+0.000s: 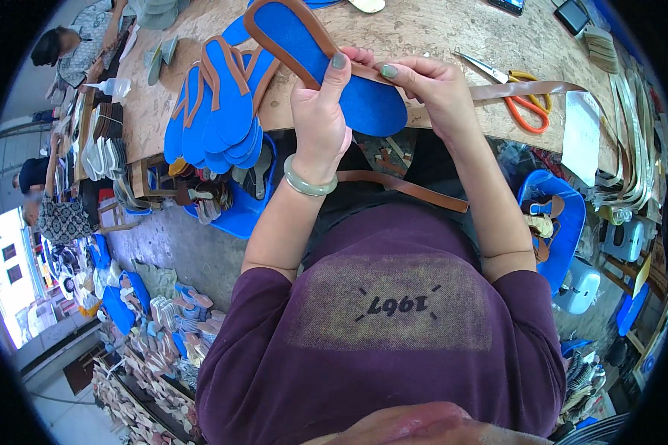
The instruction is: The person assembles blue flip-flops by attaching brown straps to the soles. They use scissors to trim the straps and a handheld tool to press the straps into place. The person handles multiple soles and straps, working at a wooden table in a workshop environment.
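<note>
Midway along, left fingers (337, 65) pinch the blue sole (375, 107), right fingers (412, 77) its brown edging (365, 72).

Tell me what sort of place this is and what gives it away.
Most likely a footwear workshop: a blue, brown-edged sole is being held, with a pile of similar blue soles to its left and orange-and-yellow-handled scissors to its right.

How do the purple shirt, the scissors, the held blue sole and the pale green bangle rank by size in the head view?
Largest to smallest, as they look:
1. purple shirt
2. held blue sole, partly covered by the hands
3. scissors
4. pale green bangle
</note>
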`<act>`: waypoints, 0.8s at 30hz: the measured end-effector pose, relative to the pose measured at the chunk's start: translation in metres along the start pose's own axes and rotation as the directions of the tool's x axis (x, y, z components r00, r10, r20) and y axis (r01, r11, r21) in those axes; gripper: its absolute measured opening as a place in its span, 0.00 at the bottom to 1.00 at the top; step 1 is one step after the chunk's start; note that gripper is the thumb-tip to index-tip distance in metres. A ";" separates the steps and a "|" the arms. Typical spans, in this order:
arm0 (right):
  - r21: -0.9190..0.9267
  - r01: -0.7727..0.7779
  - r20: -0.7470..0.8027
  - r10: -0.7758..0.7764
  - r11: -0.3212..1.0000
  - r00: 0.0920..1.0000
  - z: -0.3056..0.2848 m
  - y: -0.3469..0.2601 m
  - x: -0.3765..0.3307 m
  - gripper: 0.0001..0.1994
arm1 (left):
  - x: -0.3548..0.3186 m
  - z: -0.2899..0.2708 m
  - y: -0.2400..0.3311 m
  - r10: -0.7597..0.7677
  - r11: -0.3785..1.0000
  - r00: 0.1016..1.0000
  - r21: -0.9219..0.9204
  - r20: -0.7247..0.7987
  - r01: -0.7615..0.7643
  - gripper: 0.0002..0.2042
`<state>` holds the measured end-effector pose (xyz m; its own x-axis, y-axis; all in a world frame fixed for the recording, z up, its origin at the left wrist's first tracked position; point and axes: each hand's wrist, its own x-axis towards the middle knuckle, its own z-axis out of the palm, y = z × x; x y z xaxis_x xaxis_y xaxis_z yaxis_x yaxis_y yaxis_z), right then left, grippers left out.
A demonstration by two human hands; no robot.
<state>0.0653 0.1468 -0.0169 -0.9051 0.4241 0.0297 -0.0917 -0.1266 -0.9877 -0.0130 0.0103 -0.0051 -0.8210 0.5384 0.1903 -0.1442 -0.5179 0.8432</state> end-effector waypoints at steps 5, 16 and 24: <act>0.027 -0.016 -0.039 0.017 1.000 0.999 0.004 0.004 -0.007 0.12 | -0.001 0.002 0.003 0.009 1.000 1.000 -0.008 -0.025 -0.009 0.14; -0.237 0.165 0.037 -0.161 0.958 0.986 0.003 0.000 -0.008 0.10 | -0.001 -0.004 0.007 -0.091 0.987 0.992 0.138 0.089 0.078 0.12; -0.231 -0.030 0.244 0.088 0.973 0.966 -0.029 -0.002 0.018 0.12 | 0.006 -0.019 0.006 -0.213 0.971 0.962 0.147 0.169 0.189 0.09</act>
<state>0.0608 0.1806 -0.0192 -0.9836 0.1792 -0.0210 0.0342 0.0709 -0.9969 -0.0292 -0.0026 -0.0087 -0.6659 0.7407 0.0889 -0.2138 -0.3037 0.9284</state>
